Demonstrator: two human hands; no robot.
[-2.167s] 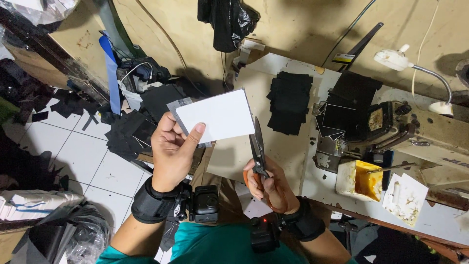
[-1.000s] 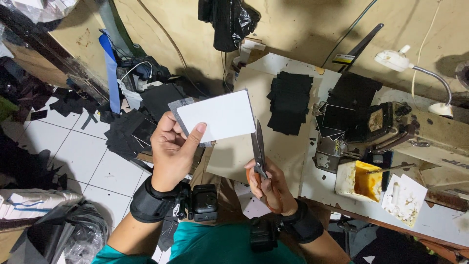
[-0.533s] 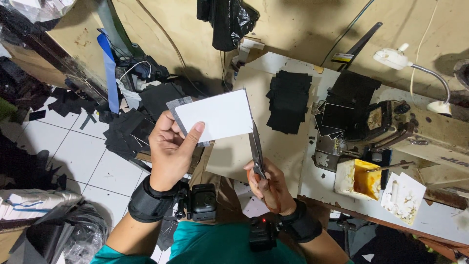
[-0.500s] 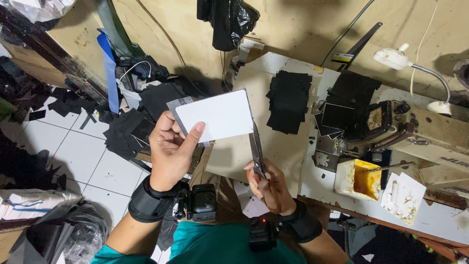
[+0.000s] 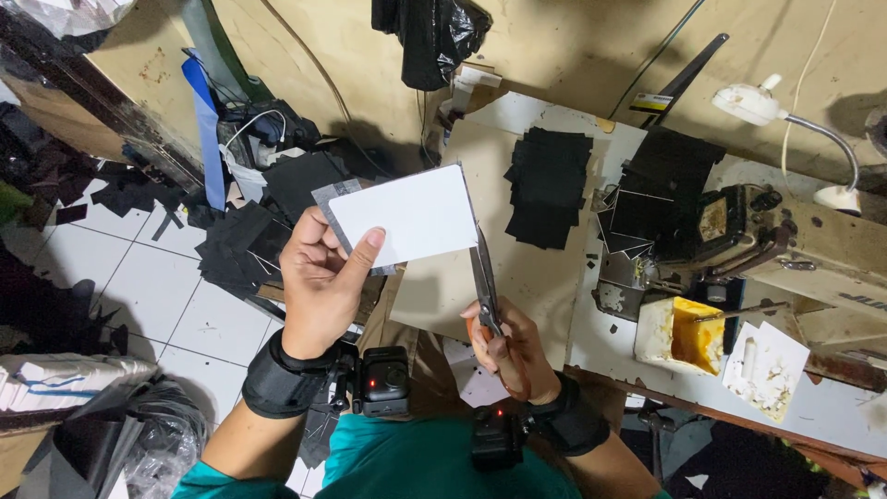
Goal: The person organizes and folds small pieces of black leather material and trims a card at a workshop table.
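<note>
White rectangular card (image 5: 411,214) pinched in left hand (image 5: 319,282), long axis sideways; right hand (image 5: 508,349) gripping scissors (image 5: 484,282), blades pointing up at card's right edge, black cut pieces (image 5: 547,188) stacked behind.

Left hand (image 5: 319,286) holds the card (image 5: 411,214) up over the counter (image 5: 591,342); the scissors (image 5: 482,277) in the right hand (image 5: 508,346) sit at its right edge. Fabric stack (image 5: 547,185) beyond, glue tub (image 5: 682,334) to the right.
</note>
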